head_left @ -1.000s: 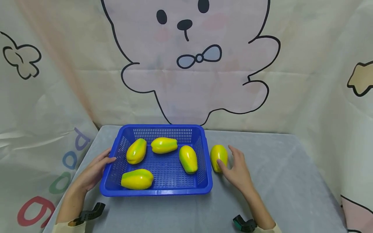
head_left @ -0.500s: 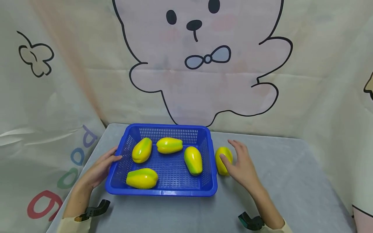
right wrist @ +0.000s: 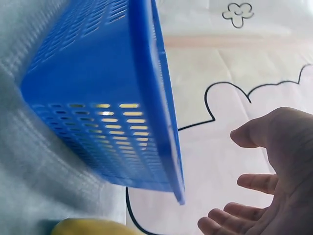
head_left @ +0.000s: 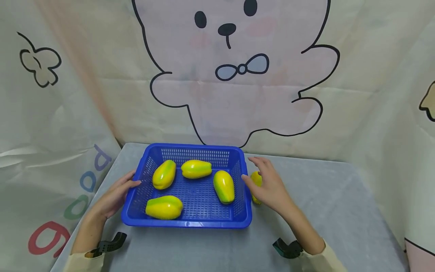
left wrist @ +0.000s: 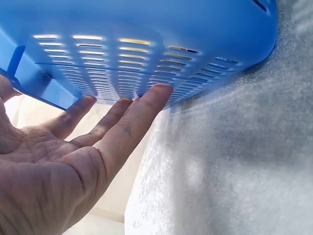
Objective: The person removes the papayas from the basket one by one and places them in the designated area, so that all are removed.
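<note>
A blue plastic basket (head_left: pixel 187 223) stands on the table, with several yellow-green papayas (head_left: pixel 164 207) lying inside. My left hand (head_left: pixel 116 196) holds its left side: the thumb lies over the rim, and in the left wrist view the extended fingers (left wrist: pixel 128 128) touch the slotted outer wall. Over at the right side, my right hand (head_left: pixel 269 186) hovers with fingers spread and nothing held, its thumb near the basket's right rim. Partly hidden behind that hand, one more papaya (head_left: pixel 256 179) lies on the table against the basket's right side; the right wrist view catches only its edge.
A grey cloth covers the table (head_left: pixel 326 204). Behind it hangs a pale curtain (head_left: pixel 357 113) with a cartoon bear, and another printed sheet (head_left: pixel 61 124) hangs along the left. Each wrist wears a dark strap mount (head_left: pixel 287 248).
My right hand has drawn back from the outside papaya and moved left and up toward the basket's right rim. The papaya stays on the table. My left hand keeps its hold.
</note>
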The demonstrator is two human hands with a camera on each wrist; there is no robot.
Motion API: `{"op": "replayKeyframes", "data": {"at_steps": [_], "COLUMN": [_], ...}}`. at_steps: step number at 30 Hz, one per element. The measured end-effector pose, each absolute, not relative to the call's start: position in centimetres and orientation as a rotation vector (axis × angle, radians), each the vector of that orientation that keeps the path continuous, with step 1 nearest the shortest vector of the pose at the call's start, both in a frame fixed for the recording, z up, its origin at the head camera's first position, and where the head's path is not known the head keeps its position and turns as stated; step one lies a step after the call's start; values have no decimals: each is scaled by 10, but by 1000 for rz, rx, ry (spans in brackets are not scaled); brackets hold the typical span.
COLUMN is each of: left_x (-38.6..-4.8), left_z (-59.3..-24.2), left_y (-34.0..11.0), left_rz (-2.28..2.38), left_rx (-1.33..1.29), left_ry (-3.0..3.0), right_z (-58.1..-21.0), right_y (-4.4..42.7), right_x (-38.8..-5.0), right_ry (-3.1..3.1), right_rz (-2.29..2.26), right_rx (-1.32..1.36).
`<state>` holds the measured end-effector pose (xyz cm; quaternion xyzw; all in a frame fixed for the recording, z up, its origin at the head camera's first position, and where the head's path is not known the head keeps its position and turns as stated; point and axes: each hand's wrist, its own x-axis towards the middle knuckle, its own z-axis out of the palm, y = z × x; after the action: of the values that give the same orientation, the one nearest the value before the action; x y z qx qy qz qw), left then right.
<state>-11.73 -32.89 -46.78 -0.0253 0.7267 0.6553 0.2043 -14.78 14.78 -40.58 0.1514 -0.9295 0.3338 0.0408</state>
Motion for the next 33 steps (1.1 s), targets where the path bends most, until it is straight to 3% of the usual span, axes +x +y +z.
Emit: {"op": "replayKeyframes", "data": {"at_steps": [20,33], "left_x": [-118,-119], "left_z": [-470,-471], "left_y": [-329,-330], "left_rz": [1839,1818], "left_rx": [-62,-63], "left_ry": [2021,2027], "right_z": [-390,-382], "right_y": [107,86], "right_x": [-166,-180], "right_ry": [-3104,-3327], "right_rz": [885,701], "right_rx": [850,890]}}
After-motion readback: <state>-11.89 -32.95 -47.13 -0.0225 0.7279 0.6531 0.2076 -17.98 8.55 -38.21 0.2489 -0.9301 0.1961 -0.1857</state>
